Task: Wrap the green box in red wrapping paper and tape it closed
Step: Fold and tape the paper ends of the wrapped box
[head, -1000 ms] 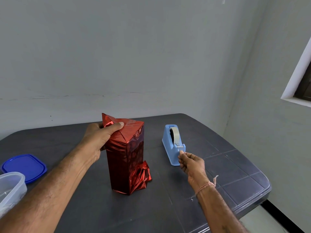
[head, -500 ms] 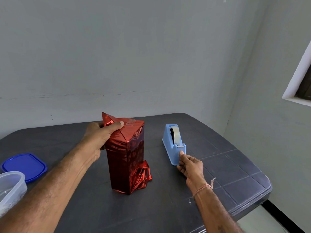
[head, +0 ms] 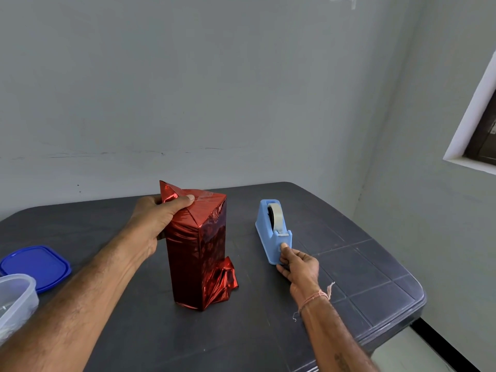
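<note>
Box (head: 198, 253) stands upright near the middle of the table (head: 349, 264), covered in red paper (head: 188, 237) on every side in view. Your left grip (head: 158, 218) is grasping its top left edge: fingers go behind the box, thumb (head: 185, 201) lies across the folded top flap and pins it down. One paper corner (head: 166, 187) sticks up at the back left, just above your thumb. At the bottom right, a crumpled wad of loose paper (head: 222, 280) juts out from the base and rests on the table.

Tape dispenser (head: 271, 232) is light blue, just right of the box, not touching it, cutter end towards you. Tape roll (head: 275, 218) sits in it. Your right grip (head: 298, 267) is grasping the dispenser's near end, thumb on the front face below the cutter, fingers curled round the lower corner. Can't tell if any tape is pulled out.

Far left: blue lid (head: 37, 264) flat on the table, clear tub (head: 13, 299) in front of it at the frame edge.
</note>
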{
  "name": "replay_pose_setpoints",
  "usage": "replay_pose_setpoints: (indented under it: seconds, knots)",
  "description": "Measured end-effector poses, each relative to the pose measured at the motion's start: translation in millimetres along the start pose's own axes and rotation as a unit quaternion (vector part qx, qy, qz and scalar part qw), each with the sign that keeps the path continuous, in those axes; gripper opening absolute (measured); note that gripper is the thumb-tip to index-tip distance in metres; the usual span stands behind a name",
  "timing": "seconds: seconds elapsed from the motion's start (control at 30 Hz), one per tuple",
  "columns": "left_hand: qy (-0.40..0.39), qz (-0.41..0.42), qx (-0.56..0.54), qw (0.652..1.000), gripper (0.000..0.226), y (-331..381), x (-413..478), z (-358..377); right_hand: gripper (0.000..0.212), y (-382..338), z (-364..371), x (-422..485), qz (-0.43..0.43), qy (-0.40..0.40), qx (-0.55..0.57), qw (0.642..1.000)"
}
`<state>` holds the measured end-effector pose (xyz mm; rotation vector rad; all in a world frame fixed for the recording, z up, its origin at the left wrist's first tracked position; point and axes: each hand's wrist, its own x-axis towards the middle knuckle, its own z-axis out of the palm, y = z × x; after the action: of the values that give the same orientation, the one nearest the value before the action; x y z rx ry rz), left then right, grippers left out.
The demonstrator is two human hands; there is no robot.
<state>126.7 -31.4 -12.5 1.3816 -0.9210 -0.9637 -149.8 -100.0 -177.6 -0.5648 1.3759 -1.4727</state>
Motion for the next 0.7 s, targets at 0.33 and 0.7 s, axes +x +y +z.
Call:
replay_pose_setpoints:
  seconds: [0.33, 0.7]
  knots:
    - [-0.005, 0.005, -0.004, 1.0, 0.022, 3, -5, 0, 0.021, 3, -10, -19, 0.015, -0.036, -0.04, 0.998]
    - [-0.009, -0.011, -0.036, 0.999, 0.016, 0, 0, -1, 0.043, -118, 41, -93, -0.206, -0.408, -0.228, 0.86]
